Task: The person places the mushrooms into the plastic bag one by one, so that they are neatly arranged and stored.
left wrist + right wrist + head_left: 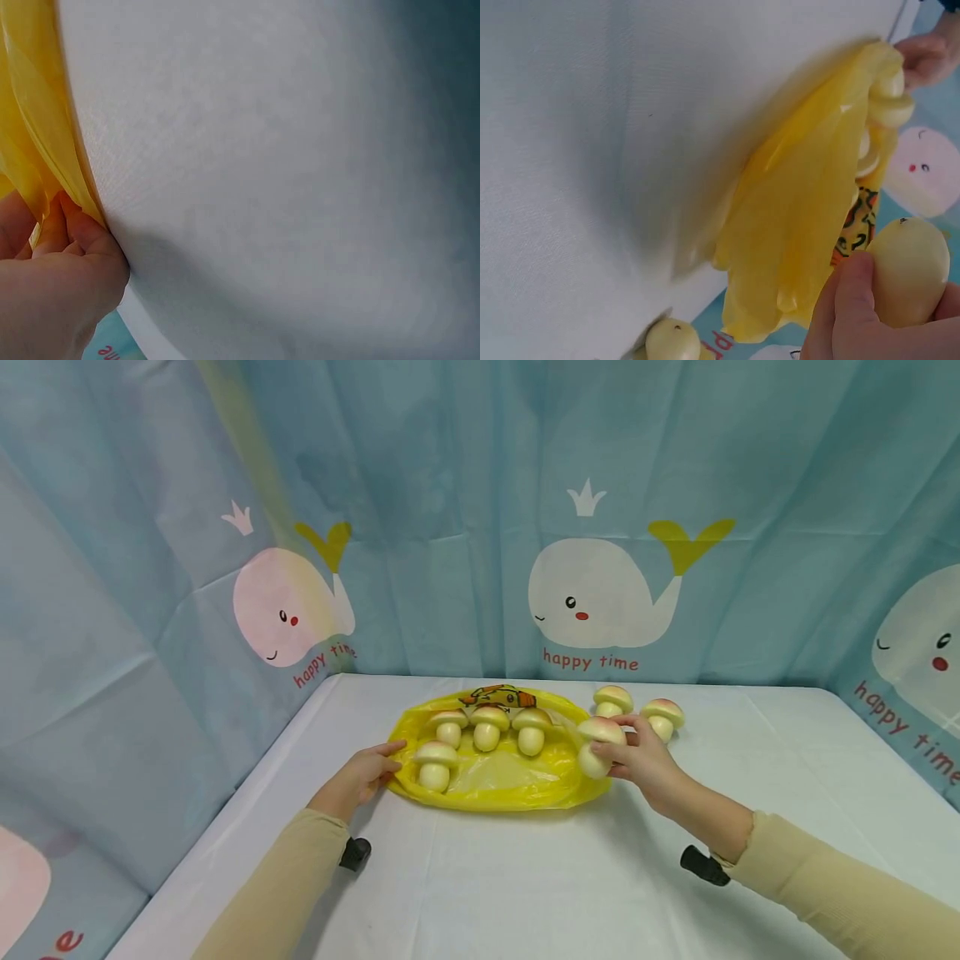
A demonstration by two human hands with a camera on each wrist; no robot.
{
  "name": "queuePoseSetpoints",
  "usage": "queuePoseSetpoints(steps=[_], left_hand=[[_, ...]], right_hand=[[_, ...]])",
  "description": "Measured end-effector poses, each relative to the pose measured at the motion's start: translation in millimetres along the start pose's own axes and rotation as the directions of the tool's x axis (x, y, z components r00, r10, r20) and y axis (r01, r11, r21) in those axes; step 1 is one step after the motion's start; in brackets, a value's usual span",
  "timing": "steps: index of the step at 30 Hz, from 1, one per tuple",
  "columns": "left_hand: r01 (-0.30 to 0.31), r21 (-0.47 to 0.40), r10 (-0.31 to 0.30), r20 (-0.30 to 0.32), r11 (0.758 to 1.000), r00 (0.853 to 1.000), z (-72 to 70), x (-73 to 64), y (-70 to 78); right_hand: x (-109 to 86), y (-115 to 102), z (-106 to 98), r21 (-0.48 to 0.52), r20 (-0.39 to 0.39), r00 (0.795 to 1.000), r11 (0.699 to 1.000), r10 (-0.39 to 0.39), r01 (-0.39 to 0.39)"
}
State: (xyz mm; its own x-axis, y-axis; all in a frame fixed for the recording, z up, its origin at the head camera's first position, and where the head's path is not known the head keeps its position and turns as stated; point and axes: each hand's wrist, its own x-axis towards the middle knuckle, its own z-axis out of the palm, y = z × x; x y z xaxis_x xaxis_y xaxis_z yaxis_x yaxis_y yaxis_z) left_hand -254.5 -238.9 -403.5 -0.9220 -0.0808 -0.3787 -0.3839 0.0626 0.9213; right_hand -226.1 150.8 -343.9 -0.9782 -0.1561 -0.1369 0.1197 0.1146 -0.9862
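Note:
A yellow plastic bag (pixel 495 781) with a printed cartoon lies spread on the table, its mouth toward me. Several toy mushrooms (pixel 490 728), cream with pinkish caps, sit inside it. At the bag's left edge my left hand (pixel 365 774) pinches the plastic; the left wrist view shows the yellow film (pixel 45 112) between thumb and fingers. My right hand (pixel 647 760) grips one toy mushroom (pixel 596 762) by its stem and cap at the bag's right edge. In the right wrist view the pale rounded stem (pixel 910 270) shows between the fingers.
Two more toy mushrooms (pixel 613 700) stand on the table behind my right hand. A white cloth (pixel 525 877) covers the table. Light blue curtains (pixel 465 527) with printed whales hang behind it and along the left and right sides.

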Motion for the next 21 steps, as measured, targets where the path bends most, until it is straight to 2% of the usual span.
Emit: queuePoseSetpoints(steps=[8, 14, 21], left_hand=[[0.003, -0.001, -0.003, 0.0, 1.0, 1.0, -0.6, -1.1, -0.9], [0.003, -0.002, -0.003, 0.003, 1.0, 1.0, -0.7, -0.5, -1.6], [-0.004, 0.003, 0.004, 0.004, 1.0, 1.0, 0.1, -1.2, -1.0]], right_hand=[[0.2, 1.1, 9.4, 0.015, 0.036, 0.999, 1.0, -0.015, 0.014], [2.8, 1.0, 16.9, 0.009, 0.046, 0.999, 1.0, 0.004, -0.005], [5.6, 0.7, 24.7, -0.03, 0.044, 0.999, 0.999, 0.012, -0.01]])
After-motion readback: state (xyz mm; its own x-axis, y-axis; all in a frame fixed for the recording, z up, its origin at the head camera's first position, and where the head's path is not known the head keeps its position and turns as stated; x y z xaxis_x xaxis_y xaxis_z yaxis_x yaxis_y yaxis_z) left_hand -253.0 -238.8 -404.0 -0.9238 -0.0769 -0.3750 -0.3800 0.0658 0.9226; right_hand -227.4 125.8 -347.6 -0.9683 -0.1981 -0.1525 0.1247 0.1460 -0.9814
